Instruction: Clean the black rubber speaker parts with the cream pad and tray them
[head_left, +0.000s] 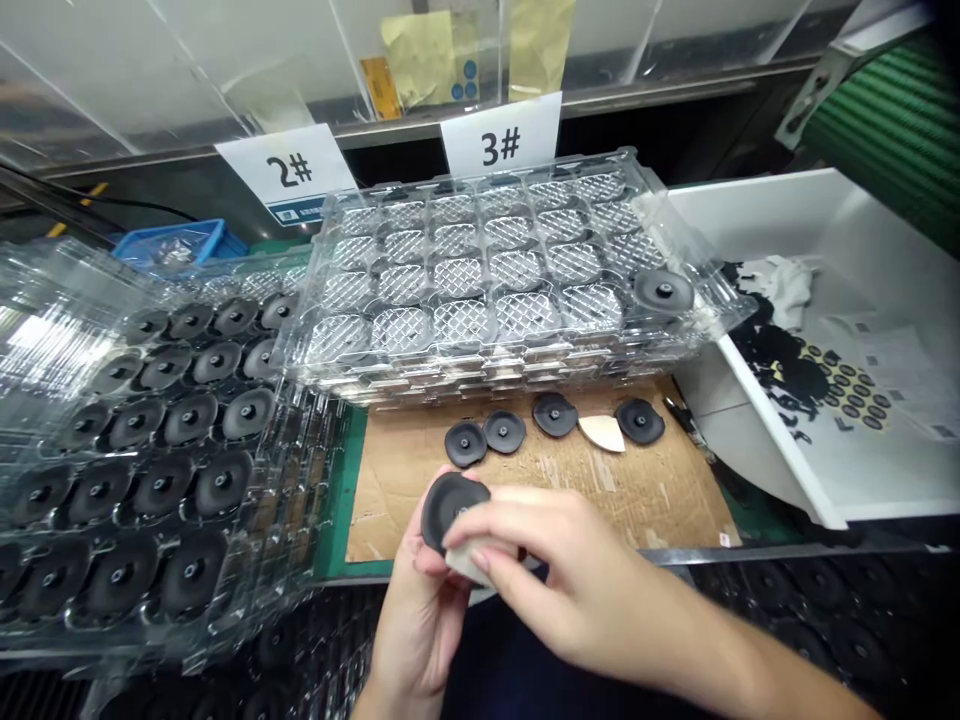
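Observation:
A black rounded disc (444, 500) with a small centre post is held in my left hand (420, 600), its fingers wrapped round the rim. My right hand (562, 560) pinches a pale, thin piece (469, 562), perhaps cloth or a pad, against the lower edge of that disc. Part of this piece is hidden by the fingers. Just beyond my hands, several similar black discs (504, 431) lie on a cardboard sheet (405, 500). Among them is an off-white wedge-shaped pad (602, 433).
Behind the cardboard stands a stack of clear trays (480, 340), with one black disc (664, 290) in its right front pocket. Filled clear trays (172, 480) are on the left. A white bin (832, 350) at right contains black bits and stickers. A blue basket (217, 240) sits at back left.

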